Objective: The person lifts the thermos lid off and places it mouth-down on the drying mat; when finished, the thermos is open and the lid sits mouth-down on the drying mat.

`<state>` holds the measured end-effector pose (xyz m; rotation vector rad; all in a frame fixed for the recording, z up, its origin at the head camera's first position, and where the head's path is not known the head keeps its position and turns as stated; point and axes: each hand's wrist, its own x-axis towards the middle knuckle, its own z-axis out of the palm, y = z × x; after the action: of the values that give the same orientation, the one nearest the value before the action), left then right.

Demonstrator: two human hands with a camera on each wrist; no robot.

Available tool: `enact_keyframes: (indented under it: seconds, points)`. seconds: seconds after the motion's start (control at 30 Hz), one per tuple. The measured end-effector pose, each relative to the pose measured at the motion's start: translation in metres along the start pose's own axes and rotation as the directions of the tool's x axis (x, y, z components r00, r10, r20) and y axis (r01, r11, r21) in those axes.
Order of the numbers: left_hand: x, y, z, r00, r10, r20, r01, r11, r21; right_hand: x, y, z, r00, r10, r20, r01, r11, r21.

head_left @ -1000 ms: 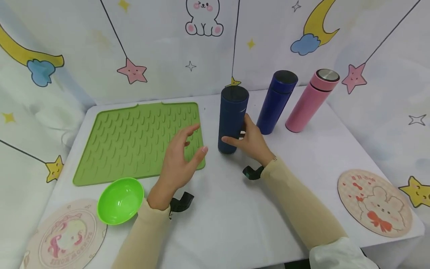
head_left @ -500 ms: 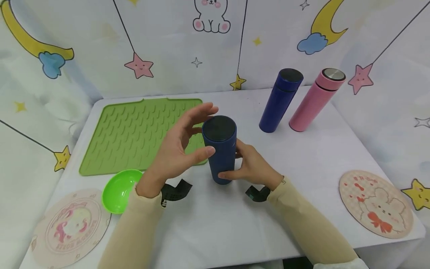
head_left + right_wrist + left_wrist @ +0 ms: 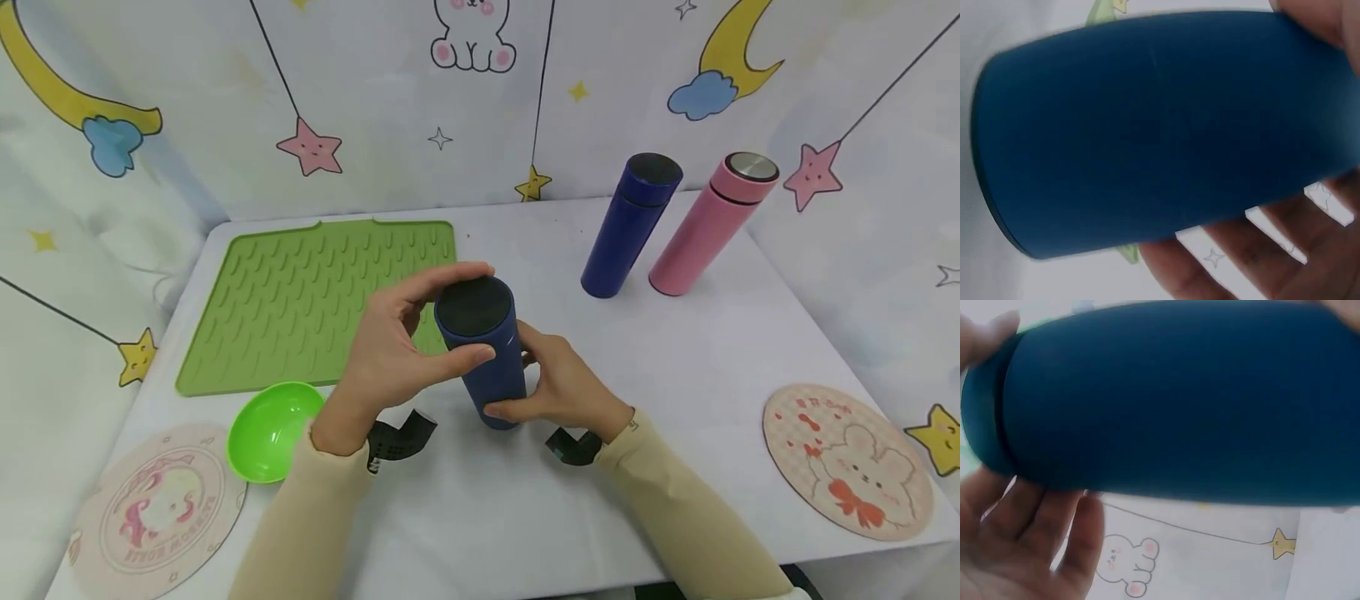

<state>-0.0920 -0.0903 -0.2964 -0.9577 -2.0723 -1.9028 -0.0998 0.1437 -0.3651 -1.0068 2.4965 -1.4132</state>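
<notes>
In the head view a dark blue thermos (image 3: 491,375) with a black top stands nearly upright before me, slightly tilted. My left hand (image 3: 390,346) grips it around the lid, thumb on the near side and fingers behind. Lower down, my right hand (image 3: 566,385) holds the body, its thumb near the base. The left wrist view shows the seam below the lid on the thermos (image 3: 1179,403), with the left fingers (image 3: 1029,519) curled along that end. Filling the right wrist view, the thermos (image 3: 1147,131) lies between the right thumb and fingers (image 3: 1254,250).
A blue thermos (image 3: 626,233) and a pink thermos (image 3: 708,229) stand at the back right. A green drying mat (image 3: 300,308) lies at the left, with a green bowl (image 3: 272,437) in front. Round mats, one pink-printed (image 3: 153,508) and one bear-printed (image 3: 847,462), lie near the front corners.
The right hand has brought the dark blue thermos from the back middle toward me. My left hand, earlier apart with fingers spread, has closed in around its lid.
</notes>
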Motion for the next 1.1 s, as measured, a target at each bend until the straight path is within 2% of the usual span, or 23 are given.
enact_keyframes:
  seconds: [0.1,0.2,0.3,0.37,0.47,0.53,0.6,0.67,0.73,0.83,0.93,1.03,1.1]
  points:
    - [-0.002,-0.003,0.007,0.995,0.011,-0.104,-0.005,0.998,0.055,-0.001,-0.001,0.004,0.997,0.018,-0.074,-0.023,0.997,-0.067]
    - [-0.002,-0.003,0.013,0.982,0.036,-0.187,-0.012,0.992,0.127,-0.002,-0.003,0.006,0.989,0.023,-0.144,-0.042,0.990,-0.131]
    - [-0.002,-0.002,0.018,0.974,0.051,-0.220,-0.010,0.983,0.183,-0.002,-0.005,0.006,0.983,0.030,-0.180,-0.059,0.985,-0.162]
    - [-0.002,-0.001,0.018,0.976,0.044,-0.214,-0.002,0.981,0.195,-0.003,-0.005,0.007,0.982,0.038,-0.183,-0.069,0.984,-0.167]
    - [-0.003,0.000,0.014,0.988,0.017,-0.155,0.006,0.989,0.148,-0.003,-0.005,0.006,0.986,0.041,-0.159,-0.066,0.985,-0.159]
    - [-0.003,0.001,0.008,0.997,-0.002,-0.074,0.007,0.998,0.065,-0.004,-0.004,0.005,0.991,0.036,-0.125,-0.055,0.987,-0.148]
    - [-0.003,0.002,0.001,0.999,-0.007,0.031,0.008,0.999,-0.041,-0.005,-0.004,0.005,0.997,0.023,-0.076,-0.032,0.993,-0.116]
    - [-0.002,0.002,-0.005,0.990,0.006,0.138,0.014,0.990,-0.142,-0.006,-0.004,0.004,1.000,0.006,-0.018,-0.007,0.997,-0.071]
    - [-0.002,0.003,-0.010,0.976,0.028,0.214,0.016,0.979,-0.204,-0.006,-0.004,0.004,0.999,-0.013,0.031,0.014,0.999,-0.029]
    - [-0.003,0.003,-0.013,0.968,0.042,0.249,0.017,0.973,-0.232,-0.005,-0.006,0.004,0.998,-0.029,0.063,0.029,1.000,-0.002]
    - [-0.004,0.004,-0.012,0.982,0.011,0.187,0.021,0.985,-0.168,-0.005,-0.007,0.005,0.999,-0.024,0.027,0.025,0.999,-0.037]
    - [-0.005,0.004,-0.008,0.997,-0.029,0.076,0.035,0.997,-0.067,-0.005,-0.008,0.006,0.999,-0.009,-0.050,0.004,0.995,-0.100]
    - [-0.006,0.004,-0.003,0.999,-0.038,-0.001,0.038,0.999,0.000,-0.006,-0.008,0.006,0.995,-0.004,-0.103,-0.011,0.989,-0.146]
